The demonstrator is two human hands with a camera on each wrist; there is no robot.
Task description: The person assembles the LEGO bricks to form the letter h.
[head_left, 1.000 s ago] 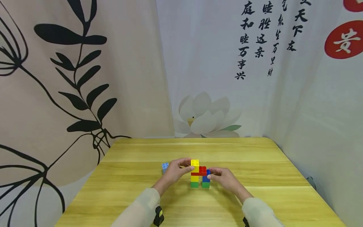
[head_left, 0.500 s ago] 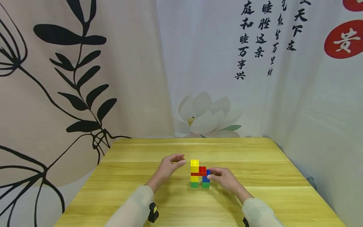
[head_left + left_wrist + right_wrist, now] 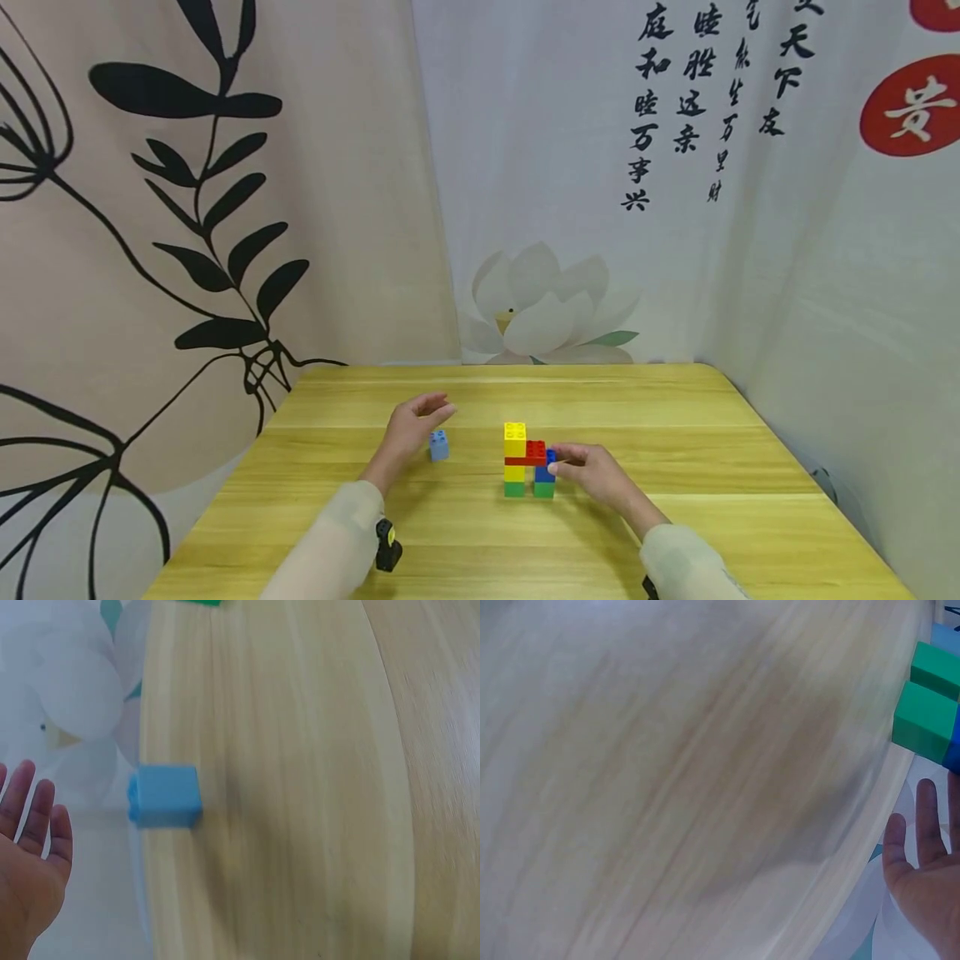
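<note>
A small structure of toy building bricks stands upright on the table. Its left column has a green brick (image 3: pixel 514 489) at the bottom and a yellow brick (image 3: pixel 515 442) on top; a red brick (image 3: pixel 536 452) bridges to the right column, a blue brick (image 3: pixel 544 474) over green. With thumb and finger, my right hand (image 3: pixel 596 473) pinches the blue brick's upper part. My left hand (image 3: pixel 408 427) holds nothing, its fingers relaxed above and left of a light blue brick (image 3: pixel 438 446). The left wrist view shows that light blue brick (image 3: pixel 168 796) apart from the fingers.
The wooden table (image 3: pixel 637 550) carries the bricks near its middle. Behind it hangs a printed curtain (image 3: pixel 360 208) with plant drawings and writing, close to the table's back edge.
My left hand has let go of the yellow brick and moved left, passing over the light blue brick, which shows again. The right hand and the structure have stayed put.
</note>
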